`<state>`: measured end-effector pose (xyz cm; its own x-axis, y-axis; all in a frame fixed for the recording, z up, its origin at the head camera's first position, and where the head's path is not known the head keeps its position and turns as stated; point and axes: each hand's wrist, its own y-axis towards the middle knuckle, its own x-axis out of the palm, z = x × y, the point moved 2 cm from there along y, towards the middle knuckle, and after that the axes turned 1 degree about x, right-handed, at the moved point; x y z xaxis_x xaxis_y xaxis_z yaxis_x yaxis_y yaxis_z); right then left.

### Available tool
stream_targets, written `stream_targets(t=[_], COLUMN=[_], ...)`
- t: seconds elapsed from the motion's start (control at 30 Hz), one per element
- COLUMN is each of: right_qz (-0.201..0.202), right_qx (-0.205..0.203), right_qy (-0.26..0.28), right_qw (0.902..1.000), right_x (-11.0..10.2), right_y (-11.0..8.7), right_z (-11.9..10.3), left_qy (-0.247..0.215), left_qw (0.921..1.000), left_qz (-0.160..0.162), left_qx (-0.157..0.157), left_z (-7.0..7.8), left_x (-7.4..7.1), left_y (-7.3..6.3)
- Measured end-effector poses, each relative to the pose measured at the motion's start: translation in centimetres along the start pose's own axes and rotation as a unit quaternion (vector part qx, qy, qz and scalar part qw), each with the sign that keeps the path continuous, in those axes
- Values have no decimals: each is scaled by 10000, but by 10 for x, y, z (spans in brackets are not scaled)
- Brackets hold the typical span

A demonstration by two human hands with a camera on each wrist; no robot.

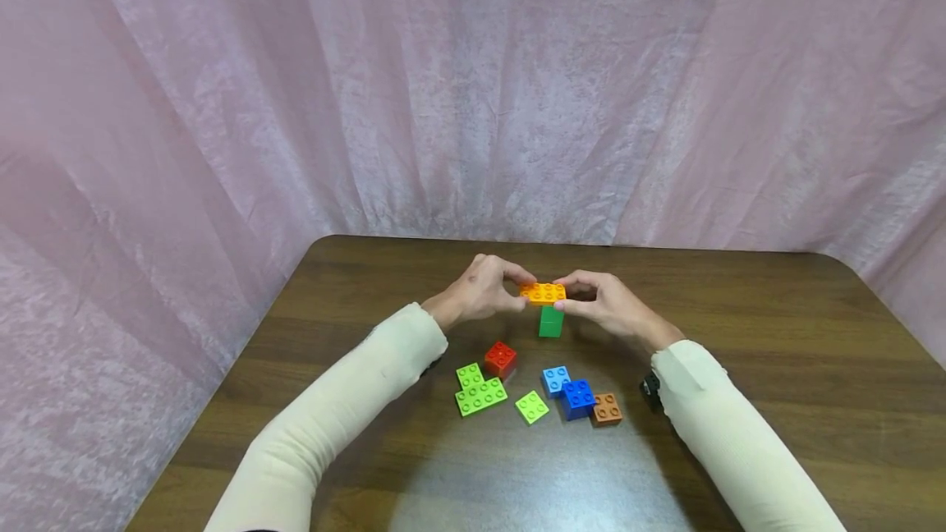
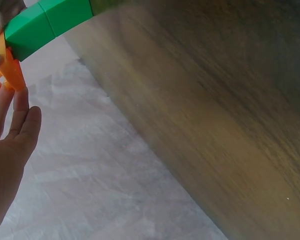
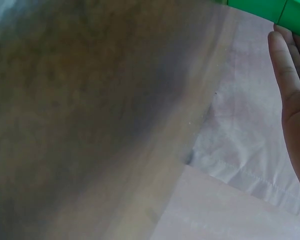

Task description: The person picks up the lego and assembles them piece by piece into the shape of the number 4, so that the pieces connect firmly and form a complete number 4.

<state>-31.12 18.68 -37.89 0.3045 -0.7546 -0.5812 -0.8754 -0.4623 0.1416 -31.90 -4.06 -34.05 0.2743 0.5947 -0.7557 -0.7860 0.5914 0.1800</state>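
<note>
An orange building brick (image 1: 543,294) with two rows of studs lies across the top of two stacked green bricks (image 1: 550,322), overhanging to the left. My left hand (image 1: 482,287) pinches its left end between thumb and fingers. At the right end, my right hand (image 1: 608,304) pinches the same brick. The left wrist view shows the orange brick (image 2: 12,72) against the end of the green stack (image 2: 50,25). In the right wrist view my fingers (image 3: 285,65) lie close beside the green bricks (image 3: 257,7); the orange brick is out of that frame.
Nearer on the wooden table (image 1: 347,466) lie a red brick (image 1: 500,360), lime bricks (image 1: 480,396), a lime square piece (image 1: 532,407), a light blue brick (image 1: 555,380), a dark blue brick (image 1: 578,399) and a brown brick (image 1: 607,410). A pink curtain (image 1: 473,89) hangs behind the table.
</note>
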Motion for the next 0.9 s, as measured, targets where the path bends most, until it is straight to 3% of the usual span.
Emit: stream_targets(t=[0.37, 0.63, 0.9], right_qz=[-300, -336, -310], right_qx=[32, 83, 134], right_qy=[-70, -239, -221], right_qw=[9995, 9991, 9992], right_x=[-4, -4, -5], right_y=[2, 2, 3], right_z=[-6, -7, -4], left_qy=[-191, -396, -822], left_qw=[9996, 9985, 9939], left_qz=[43, -112, -589], left_qx=[-212, -354, -438], left_z=[-6, -21, -25], left_x=[-1, -9, -2], left_y=[-7, -42, -67])
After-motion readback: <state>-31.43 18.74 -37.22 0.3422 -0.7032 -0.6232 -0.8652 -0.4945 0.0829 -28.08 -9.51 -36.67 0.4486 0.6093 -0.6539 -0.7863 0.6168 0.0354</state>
